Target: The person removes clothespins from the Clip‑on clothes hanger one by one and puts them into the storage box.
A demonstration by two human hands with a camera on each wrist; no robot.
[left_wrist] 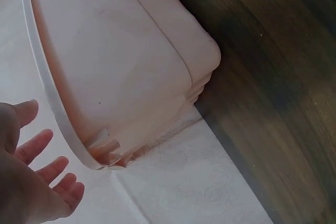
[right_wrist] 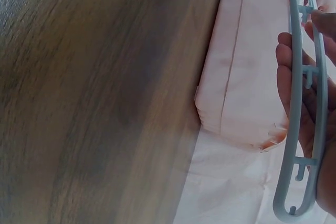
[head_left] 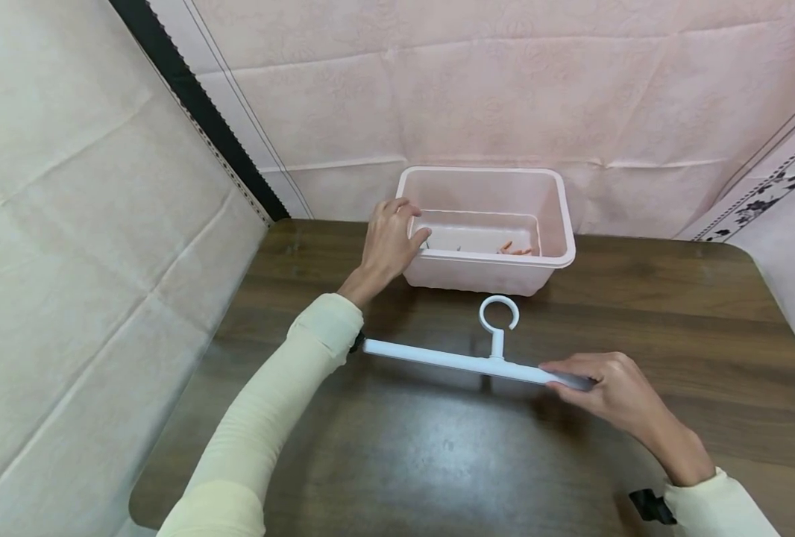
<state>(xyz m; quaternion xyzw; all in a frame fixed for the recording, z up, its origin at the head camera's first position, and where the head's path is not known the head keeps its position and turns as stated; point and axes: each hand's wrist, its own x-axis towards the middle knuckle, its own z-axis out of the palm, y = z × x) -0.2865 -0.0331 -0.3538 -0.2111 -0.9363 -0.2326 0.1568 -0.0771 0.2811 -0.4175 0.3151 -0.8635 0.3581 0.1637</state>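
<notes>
A pale blue plastic hanger with an open round hook on top is held over the table by my right hand, thumb and fingers gripping its right end. In the right wrist view the hanger shows two long rails with small hooks between them. My left hand is at the left side of a pink plastic bin, its fingers loosely spread and holding nothing. The left wrist view shows those fingertips beside the bin's rim. Small orange pieces lie on the bin's floor.
The bin stands at the back edge of a dark wood table. Behind it hangs a pale pink cloth, and another pale cloth covers the left side.
</notes>
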